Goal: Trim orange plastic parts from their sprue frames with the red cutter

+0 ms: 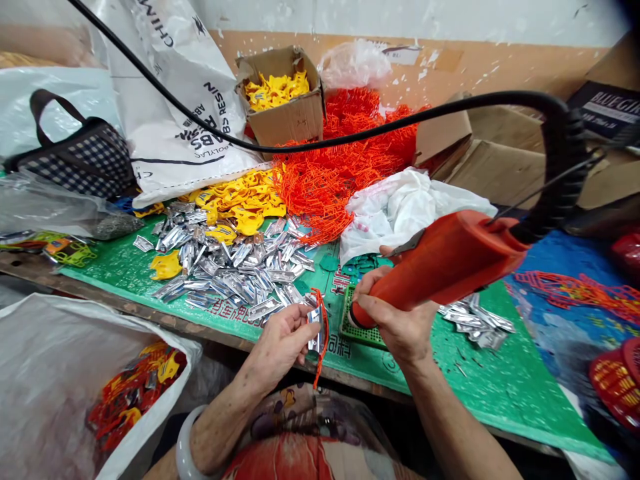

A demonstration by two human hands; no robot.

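My left hand (280, 343) pinches a shiny metal plate (315, 331) together with a thin orange plastic strip (324, 333), near the table's front edge. Wrapped around a corded red electric screwdriver (440, 267) is my right hand (400, 323); the tool slants down to the left. Its lower end is at a small green perforated basket (367, 335), and the tip is hidden. Beyond my left hand lies a heap of similar metal plates (235, 273). Yellow plastic parts (245, 203) and a tangle of orange plastic strips (340, 167) are piled behind them.
A black cable (300, 148) arches across the view to the tool. A cardboard box (287, 123) holds more yellow parts. Beside the screwdriver rests a white plastic bag (400, 200). More metal plates (477, 323) lie right. An open white sack (45, 360) with assembled pieces stands lower left.
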